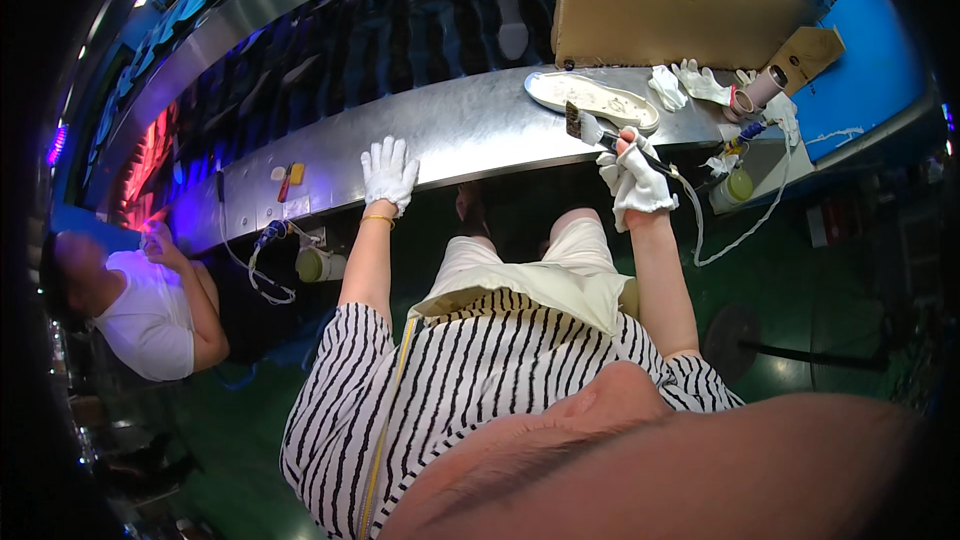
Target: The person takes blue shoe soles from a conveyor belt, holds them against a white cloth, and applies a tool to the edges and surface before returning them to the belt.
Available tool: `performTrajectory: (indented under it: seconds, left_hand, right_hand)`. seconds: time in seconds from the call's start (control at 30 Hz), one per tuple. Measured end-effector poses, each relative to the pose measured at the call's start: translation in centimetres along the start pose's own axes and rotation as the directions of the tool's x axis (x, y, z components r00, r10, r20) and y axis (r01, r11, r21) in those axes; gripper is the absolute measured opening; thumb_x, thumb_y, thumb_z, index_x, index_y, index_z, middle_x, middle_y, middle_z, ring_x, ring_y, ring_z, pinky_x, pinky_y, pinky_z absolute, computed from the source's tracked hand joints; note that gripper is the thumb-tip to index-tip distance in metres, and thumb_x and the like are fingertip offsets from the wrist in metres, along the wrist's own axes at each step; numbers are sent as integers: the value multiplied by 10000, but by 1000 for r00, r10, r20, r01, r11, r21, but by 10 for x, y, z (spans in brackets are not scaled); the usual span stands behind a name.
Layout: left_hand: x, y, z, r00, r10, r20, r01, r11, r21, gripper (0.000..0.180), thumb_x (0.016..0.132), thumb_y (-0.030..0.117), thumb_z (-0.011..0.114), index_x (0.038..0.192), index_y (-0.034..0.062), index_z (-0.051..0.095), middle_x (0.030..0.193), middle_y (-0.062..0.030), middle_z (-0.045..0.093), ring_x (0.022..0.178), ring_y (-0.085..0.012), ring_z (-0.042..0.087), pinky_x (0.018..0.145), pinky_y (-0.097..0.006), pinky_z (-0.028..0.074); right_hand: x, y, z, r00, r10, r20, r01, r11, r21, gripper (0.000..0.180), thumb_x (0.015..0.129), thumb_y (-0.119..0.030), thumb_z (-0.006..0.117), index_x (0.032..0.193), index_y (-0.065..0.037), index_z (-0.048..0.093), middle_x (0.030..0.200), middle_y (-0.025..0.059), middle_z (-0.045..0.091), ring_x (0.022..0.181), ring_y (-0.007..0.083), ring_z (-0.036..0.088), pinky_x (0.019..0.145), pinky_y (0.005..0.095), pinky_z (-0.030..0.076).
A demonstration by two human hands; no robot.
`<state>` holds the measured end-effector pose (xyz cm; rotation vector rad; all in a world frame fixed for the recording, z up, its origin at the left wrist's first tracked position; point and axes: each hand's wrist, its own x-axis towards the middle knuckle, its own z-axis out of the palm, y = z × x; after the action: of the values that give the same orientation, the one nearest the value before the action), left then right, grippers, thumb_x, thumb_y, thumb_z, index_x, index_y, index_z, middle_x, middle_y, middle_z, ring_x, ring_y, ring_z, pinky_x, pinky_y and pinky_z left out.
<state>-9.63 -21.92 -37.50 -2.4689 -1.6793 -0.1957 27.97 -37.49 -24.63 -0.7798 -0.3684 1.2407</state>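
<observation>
Brush [590,129]: flat, dark-tipped bristles; clamped in the right hand [638,175], near the shoe sole [556,92];
Shoe sole: pale, long, rounded; on shiny metal bench [470,127];
Left hand [390,176]: white, fabric-gloved; fingers apart at bench edge

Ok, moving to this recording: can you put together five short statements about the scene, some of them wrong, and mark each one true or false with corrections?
1. The right hand holds a brush. True.
2. The left hand is clenched into a fist. False: it is spread, with its fingers on the metal bench.
3. A pale shoe sole lies on the bench in front of a large cardboard piece. True.
4. The sole lies to the left of the left hand. False: it lies to the right of it, near the brush.
5. Another person, in a white top, is at the left side of the picture. True.
</observation>
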Motion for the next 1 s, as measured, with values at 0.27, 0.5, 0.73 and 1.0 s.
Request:
performTrajectory:
  seconds: [0.27, 0.5, 0.73, 1.0]
  left_hand:
    - [5, 12, -6, 997, -68, 37, 68, 998, 2, 496, 889, 370, 411, 1300, 94, 370, 1390, -137, 310, 1259, -349, 284, 1054, -543, 175]
    - [8, -6, 4, 985, -6, 174, 1, 1000, 31, 597, 882, 427, 414, 1364, 84, 338, 1415, -132, 311, 1295, -339, 279, 1079, -509, 158]
    - [119, -73, -128, 825, -43, -563, -108, 967, -232, 475, 843, 338, 563, 1236, 74, 520, 1271, -142, 516, 1194, -347, 445, 1042, -464, 286]
    - [192, -162, -309, 491, 10, -871, 124, 989, 81, 543, 797, 315, 647, 1241, 36, 505, 1261, -166, 520, 1187, -315, 471, 1015, -396, 351]
  right_hand:
    - [-19, 11, 5, 557, -626, 546, 822, 322, -469, 288, 694, 188, 626, 870, -32, 569, 1012, 135, 589, 858, 164, 592, 697, 259, 521]
    - [-30, 2, 30, 386, -603, 698, 902, 89, -422, 266, 669, 107, 709, 826, -63, 579, 782, 85, 602, 702, 232, 590, 671, 313, 485]
    - [-14, 12, 16, 648, -612, 454, 756, 445, -480, 262, 703, 129, 676, 903, -28, 616, 890, 61, 606, 829, 147, 595, 740, 269, 495]
    - [17, 23, 23, 853, -458, 249, 521, 726, -450, 234, 727, 132, 643, 916, 0, 602, 894, 56, 617, 842, 122, 588, 746, 245, 494]
